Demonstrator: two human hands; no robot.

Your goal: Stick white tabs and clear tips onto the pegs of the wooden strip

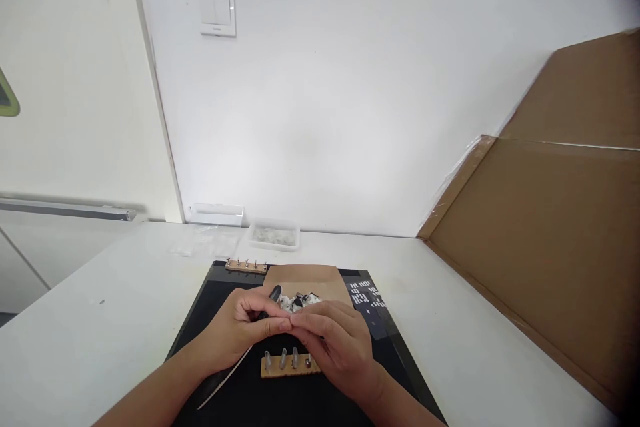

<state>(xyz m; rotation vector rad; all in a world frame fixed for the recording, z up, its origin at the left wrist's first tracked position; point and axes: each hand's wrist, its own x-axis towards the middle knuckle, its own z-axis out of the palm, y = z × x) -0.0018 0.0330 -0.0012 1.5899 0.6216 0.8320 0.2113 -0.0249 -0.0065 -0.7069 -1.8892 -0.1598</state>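
Note:
In front of me my left hand (237, 327) and my right hand (340, 343) meet at the fingertips, each closed in a pinch. Whatever lies between them is too small or hidden to name. A slim tool with a dark handle (275, 293) and a pale edge passes behind my left hand; whether that hand grips it is unclear. Just below the fingers is a wooden strip (290, 367) bearing several clear, nail-tip-shaped pieces (283, 358), its right end covered by my right hand. Beyond the fingertips lies a pile of black and white scraps (300, 299), partly hidden.
A brown cardboard piece (305, 273) lies on the black mat (200, 307). Another wooden strip with metal pegs (246, 266) sits at the mat's back left; white stickers (363, 293) are at right. Behind stands a clear tray (274, 237). Tall cardboard (540, 233) borders the right.

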